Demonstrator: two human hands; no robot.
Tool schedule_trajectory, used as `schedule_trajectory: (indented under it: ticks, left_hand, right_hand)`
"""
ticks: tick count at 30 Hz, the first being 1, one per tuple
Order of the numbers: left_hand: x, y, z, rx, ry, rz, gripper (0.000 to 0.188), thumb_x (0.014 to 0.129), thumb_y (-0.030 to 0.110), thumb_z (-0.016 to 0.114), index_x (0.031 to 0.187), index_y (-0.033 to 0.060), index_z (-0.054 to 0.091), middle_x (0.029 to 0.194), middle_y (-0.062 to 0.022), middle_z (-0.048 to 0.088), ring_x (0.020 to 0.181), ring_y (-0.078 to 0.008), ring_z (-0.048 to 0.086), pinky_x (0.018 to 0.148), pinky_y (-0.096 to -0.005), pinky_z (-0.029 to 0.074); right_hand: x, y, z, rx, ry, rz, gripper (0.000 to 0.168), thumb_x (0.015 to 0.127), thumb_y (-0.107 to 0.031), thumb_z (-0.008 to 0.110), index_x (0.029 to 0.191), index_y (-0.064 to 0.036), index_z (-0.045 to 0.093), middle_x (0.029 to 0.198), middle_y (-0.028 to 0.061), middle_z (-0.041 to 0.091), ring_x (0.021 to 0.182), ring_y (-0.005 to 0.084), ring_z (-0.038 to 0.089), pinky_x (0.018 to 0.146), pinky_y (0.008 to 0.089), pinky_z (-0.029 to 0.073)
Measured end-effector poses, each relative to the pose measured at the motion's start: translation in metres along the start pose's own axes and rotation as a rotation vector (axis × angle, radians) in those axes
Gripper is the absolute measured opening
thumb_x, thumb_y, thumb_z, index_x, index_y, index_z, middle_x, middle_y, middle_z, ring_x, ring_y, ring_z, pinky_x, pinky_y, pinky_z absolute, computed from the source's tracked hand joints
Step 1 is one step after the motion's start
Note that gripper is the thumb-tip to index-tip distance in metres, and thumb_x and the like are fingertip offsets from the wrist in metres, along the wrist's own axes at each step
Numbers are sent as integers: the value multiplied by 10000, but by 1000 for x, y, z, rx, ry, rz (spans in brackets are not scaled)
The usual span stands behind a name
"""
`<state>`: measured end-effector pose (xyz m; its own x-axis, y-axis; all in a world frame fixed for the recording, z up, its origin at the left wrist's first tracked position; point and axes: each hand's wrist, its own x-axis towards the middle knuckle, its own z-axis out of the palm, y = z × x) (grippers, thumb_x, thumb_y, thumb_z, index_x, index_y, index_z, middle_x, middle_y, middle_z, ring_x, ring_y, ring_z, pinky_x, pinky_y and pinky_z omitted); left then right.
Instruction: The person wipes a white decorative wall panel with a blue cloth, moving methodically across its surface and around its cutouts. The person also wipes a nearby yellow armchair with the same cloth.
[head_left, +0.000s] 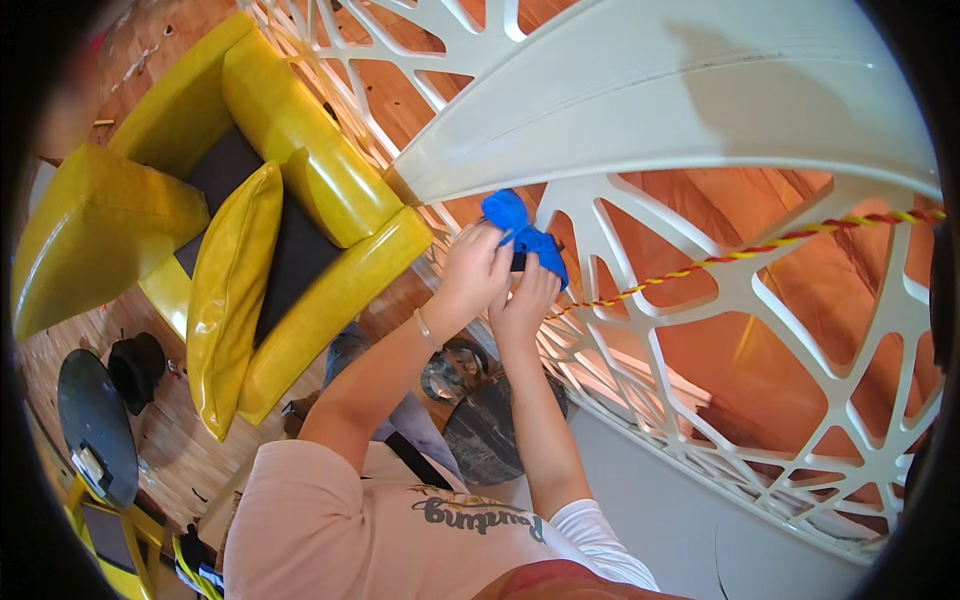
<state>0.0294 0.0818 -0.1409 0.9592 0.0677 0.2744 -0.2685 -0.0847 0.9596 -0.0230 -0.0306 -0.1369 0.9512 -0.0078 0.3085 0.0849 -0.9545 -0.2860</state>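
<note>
My left hand (474, 262), with a thin bracelet on its wrist, pinches a crumpled blue item (508, 211), perhaps thin plastic or cloth. Beside it, my right hand (528, 294) has its fingers closed on the lower part of the same item. A small dark part shows between the hands; what it is cannot be told. A twisted red-and-yellow cord (697, 264) runs from near my right hand to the right edge. Both hands are in front of a white openwork lattice panel (645, 322), just below a broad, smooth white curved band (600, 105).
Yellow upholstered armchair (315, 142) on the left, with a yellow cushion (234, 300) on its dark seat. Round dark marbled tabletop (484, 431) below my arms. Oval dark tabletop (97, 427) and black bag-like object (136, 373) at lower left. Orange sheeting (735, 345) behind the lattice.
</note>
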Motion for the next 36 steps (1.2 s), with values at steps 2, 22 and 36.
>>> schedule_trajectory:
  ticks: [2, 22, 36]
  left_hand:
    - [-9, -17, -4, -13, 95, -43, 118, 876, 66, 583, 958, -16, 599, 918, -182, 606, 904, -395, 566, 830, -463, 459]
    - [90, -120, 6, -94, 398, 84, 503, 1019, 262, 399, 1438, -12, 357, 1479, -263, 355, 1368, -470, 299, 1157, -520, 189]
    - [83, -213, -26, -242, 251, -384, 451, 1064, 301, 304, 950, -51, 563, 1014, -279, 600, 983, -454, 540, 911, -489, 410]
  right_hand:
    - [-2, -1, 4, 23, 65, -41, 452, 820, -32, 585, 1254, 41, 484, 1143, 246, 560, 1089, 434, 514, 971, 534, 349]
    - [31, -13, 64, 188, -117, -228, 557, 822, -2, 562, 1360, 87, 445, 1200, 302, 558, 1013, 473, 544, 874, 537, 410]
    - [9, -19, 144, 226, -127, -66, 567, 907, -27, 536, 1431, 103, 366, 1309, 282, 498, 1232, 448, 463, 1085, 497, 319]
